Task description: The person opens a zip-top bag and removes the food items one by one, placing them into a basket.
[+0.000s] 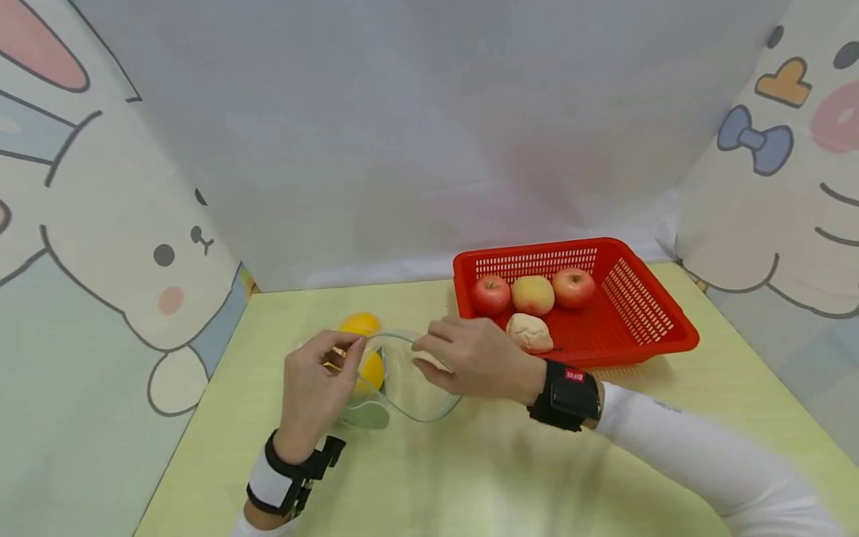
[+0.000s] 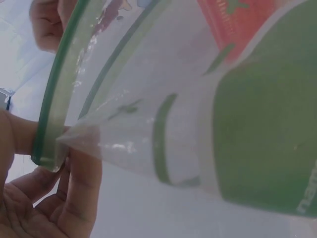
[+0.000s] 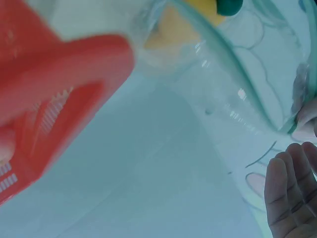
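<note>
A clear zip bag (image 1: 416, 419) with a green-tinted rim stands with its mouth spread between my hands. My left hand (image 1: 315, 384) pinches the rim at one corner between thumb and fingertips, seen close up in the left wrist view, where the bag's green print (image 2: 262, 129) shows. My right hand (image 1: 470, 358) is at the opposite side of the mouth, thumb and fingers apart; its fingers (image 3: 292, 188) look loosely straight in the right wrist view. Rounded yellow-orange things (image 1: 372, 371) show behind or through the plastic, partly hidden by my left hand.
A red plastic basket (image 1: 631, 344) stands at the back right, close to my right forearm. Inside are red apples (image 1: 573, 288), a yellowish round fruit (image 1: 533, 296) and a pale lumpy thing (image 1: 529, 333). A grey-white back wall (image 1: 429, 149) and printed side panels (image 1: 134, 253) border the table.
</note>
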